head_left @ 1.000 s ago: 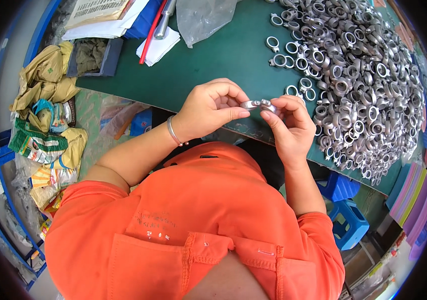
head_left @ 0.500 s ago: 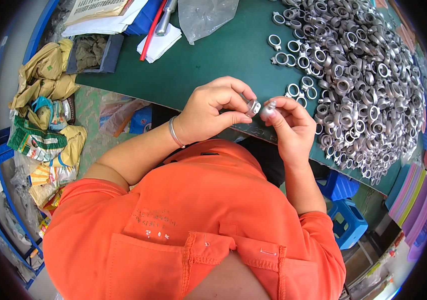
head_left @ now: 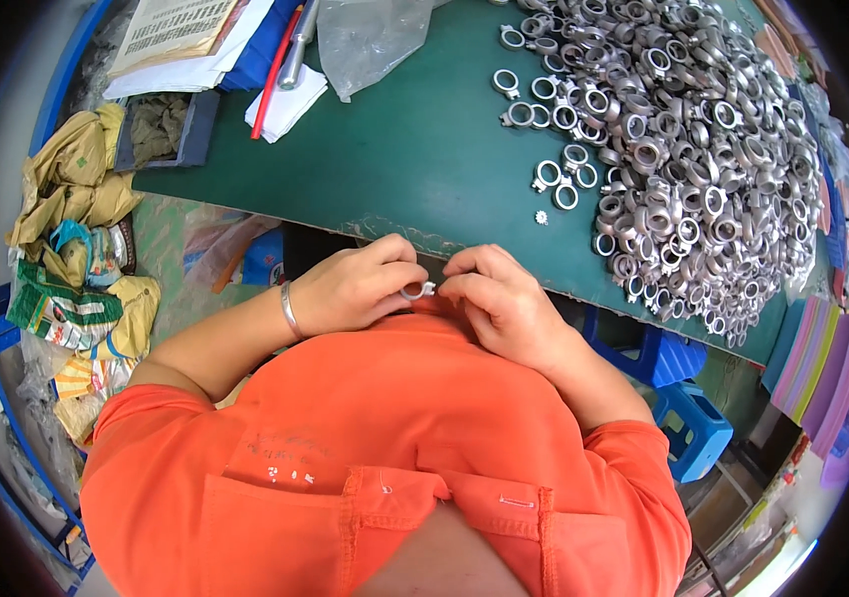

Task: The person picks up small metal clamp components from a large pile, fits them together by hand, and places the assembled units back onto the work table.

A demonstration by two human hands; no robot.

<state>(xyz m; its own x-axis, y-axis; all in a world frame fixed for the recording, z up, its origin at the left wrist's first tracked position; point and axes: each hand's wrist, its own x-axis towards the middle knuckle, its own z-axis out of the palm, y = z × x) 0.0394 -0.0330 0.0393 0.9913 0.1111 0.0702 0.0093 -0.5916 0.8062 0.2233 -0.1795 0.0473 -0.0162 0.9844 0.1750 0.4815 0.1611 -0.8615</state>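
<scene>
Just in front of my chest, below the table's near edge, my left hand (head_left: 373, 283) pinches a small silver metal ring (head_left: 418, 291) with a little lug on its side. The lug points toward my right hand (head_left: 500, 301), which is curled close by with its fingertips pressed together. Whatever those fingers hold, if anything, is hidden. A large heap of similar metal rings (head_left: 683, 149) covers the right part of the green table (head_left: 384, 169). Several loose rings (head_left: 565, 195) lie at the heap's left side, near a tiny toothed metal piece (head_left: 542, 217).
On the table's far left are papers (head_left: 171, 45), a grey box (head_left: 195, 129), a red stick (head_left: 275, 75), a metal-shafted tool (head_left: 297, 50) and a clear plastic bag (head_left: 370, 45). Crumpled sacks (head_left: 76, 269) lie left. A blue stool (head_left: 693, 428) stands below right.
Both hands have come down from the table edge toward my chest. The shiny metal piece in my right fingers no longer shows. My view has shifted, so the table items appear farther left.
</scene>
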